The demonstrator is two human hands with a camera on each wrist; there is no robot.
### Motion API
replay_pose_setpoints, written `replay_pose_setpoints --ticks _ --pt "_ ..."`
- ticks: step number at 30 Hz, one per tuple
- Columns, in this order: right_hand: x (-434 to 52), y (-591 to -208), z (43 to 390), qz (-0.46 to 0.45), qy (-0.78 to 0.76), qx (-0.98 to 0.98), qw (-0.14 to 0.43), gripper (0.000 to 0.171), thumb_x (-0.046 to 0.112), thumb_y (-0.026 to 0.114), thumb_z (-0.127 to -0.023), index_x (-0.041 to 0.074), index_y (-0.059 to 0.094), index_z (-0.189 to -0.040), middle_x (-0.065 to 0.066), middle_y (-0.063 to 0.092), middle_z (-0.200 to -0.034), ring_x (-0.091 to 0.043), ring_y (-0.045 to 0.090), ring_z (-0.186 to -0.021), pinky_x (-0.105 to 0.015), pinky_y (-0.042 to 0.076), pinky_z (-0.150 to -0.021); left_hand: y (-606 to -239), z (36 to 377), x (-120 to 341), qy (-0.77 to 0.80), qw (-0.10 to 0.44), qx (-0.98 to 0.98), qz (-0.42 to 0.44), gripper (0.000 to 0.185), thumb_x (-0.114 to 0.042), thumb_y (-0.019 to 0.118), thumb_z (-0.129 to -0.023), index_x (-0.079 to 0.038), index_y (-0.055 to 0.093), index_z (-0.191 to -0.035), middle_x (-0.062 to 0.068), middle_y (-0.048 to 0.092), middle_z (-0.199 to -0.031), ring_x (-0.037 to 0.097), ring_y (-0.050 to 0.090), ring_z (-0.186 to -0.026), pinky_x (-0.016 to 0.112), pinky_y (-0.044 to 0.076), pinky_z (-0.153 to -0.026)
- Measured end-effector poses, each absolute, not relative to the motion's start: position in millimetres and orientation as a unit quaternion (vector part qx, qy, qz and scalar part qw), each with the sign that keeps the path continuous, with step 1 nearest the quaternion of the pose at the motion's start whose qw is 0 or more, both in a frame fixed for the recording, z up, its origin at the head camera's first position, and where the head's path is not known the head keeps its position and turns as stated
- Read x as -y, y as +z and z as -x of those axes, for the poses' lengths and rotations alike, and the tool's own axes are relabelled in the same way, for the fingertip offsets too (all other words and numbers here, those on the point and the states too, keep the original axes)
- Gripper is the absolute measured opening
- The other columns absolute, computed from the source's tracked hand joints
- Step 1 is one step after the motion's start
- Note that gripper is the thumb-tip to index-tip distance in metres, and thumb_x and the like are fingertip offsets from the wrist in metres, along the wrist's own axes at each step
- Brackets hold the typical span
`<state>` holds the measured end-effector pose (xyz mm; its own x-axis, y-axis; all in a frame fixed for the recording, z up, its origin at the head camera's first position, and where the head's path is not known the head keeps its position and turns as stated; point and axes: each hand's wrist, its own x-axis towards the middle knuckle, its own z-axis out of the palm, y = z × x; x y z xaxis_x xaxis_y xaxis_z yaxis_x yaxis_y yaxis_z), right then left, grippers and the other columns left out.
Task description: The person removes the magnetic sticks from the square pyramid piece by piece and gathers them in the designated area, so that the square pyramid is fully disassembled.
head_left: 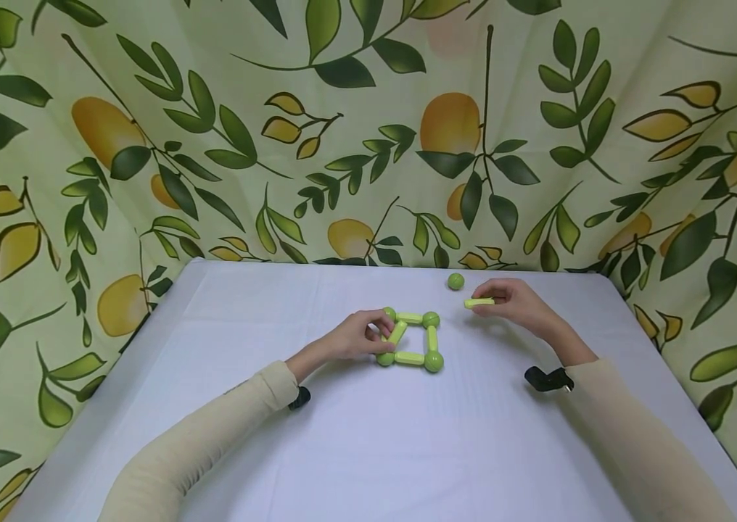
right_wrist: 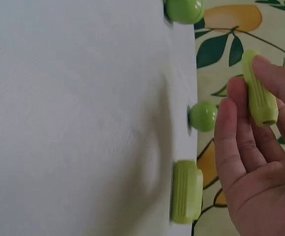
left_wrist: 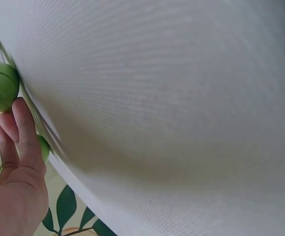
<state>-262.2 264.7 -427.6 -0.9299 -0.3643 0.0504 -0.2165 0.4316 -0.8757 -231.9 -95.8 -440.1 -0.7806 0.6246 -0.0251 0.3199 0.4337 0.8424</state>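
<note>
Currently mid-assembly, as I read it: a square frame (head_left: 410,339) of light-green rods and darker green balls lies flat on the white table (head_left: 368,435), near its middle. Four balls at the corners, rods along the sides; the rod on the left side sits slanted, not quite in line.

Left hand (head_left: 357,338) is at the frame's left edge, fingers curled around that slanted rod (head_left: 397,333) and the corner balls beside it. From the wrist view only fingertips against one ball show, so the exact grip is hard to tell.

Right hand (head_left: 516,302) hovers just right of the frame, pinching a loose rod (head_left: 479,303) between thumb and fingers, held roughly level above the cloth. A spare ball (head_left: 455,281) rests apart, toward the back edge.

Next move likely calls for steadying the frame with the left hand while the loose rod's end is brought squarely onto a ball; coming in off-centre could nudge the square out of shape.
</note>
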Motion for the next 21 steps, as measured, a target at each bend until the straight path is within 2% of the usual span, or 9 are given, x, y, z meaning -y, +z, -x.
replay_pose_setpoints --ticks 3,9,15,21 --pt "-274 -429 260 0.164 -0.506 -0.844 0.069 0.027 0.017 0.081 -0.09 0.002 0.071 -0.11 -0.012 0.07 -0.109 -0.022 0.068 -0.094 -0.027 0.055 -0.08 -441 232 96 0.449 0.168 -0.83 -0.284 0.026 -0.009 0.08 -0.09 -0.005 0.064 -0.11 0.002 0.063 -0.101 0.014 0.064 -0.083 0.026 0.053 -0.076" --pt "-290 -429 259 0.158 -0.494 -0.853 0.061 0.03 0.018 0.081 -0.09 0.001 0.071 -0.113 -0.018 0.064 -0.125 -0.02 0.065 -0.103 -0.023 0.053 -0.083 -442 233 96 0.451 0.169 -0.83 -0.281 0.026 -0.007 0.08 -0.09 -0.005 0.063 -0.11 0.002 0.062 -0.101 0.014 0.064 -0.083 0.025 0.053 -0.076" --pt "-306 -431 254 0.153 -0.484 -0.86 0.055 0.03 0.014 0.079 -0.091 -0.001 0.07 -0.116 -0.018 0.063 -0.125 -0.02 0.061 -0.104 -0.021 0.051 -0.081 -441 232 96 0.452 0.168 -0.829 -0.283 0.027 -0.007 0.079 -0.09 -0.005 0.063 -0.111 0.002 0.062 -0.102 0.013 0.064 -0.083 0.025 0.053 -0.077" --pt "-330 -433 252 0.126 -0.455 -0.88 0.048 0.035 0.021 0.079 -0.092 0.0 0.069 -0.119 -0.017 0.06 -0.127 -0.017 0.058 -0.101 -0.019 0.05 -0.08 -440 231 96 0.454 0.173 -0.828 -0.281 0.027 -0.006 0.079 -0.09 -0.004 0.063 -0.111 0.003 0.062 -0.102 0.014 0.063 -0.083 0.025 0.054 -0.077"
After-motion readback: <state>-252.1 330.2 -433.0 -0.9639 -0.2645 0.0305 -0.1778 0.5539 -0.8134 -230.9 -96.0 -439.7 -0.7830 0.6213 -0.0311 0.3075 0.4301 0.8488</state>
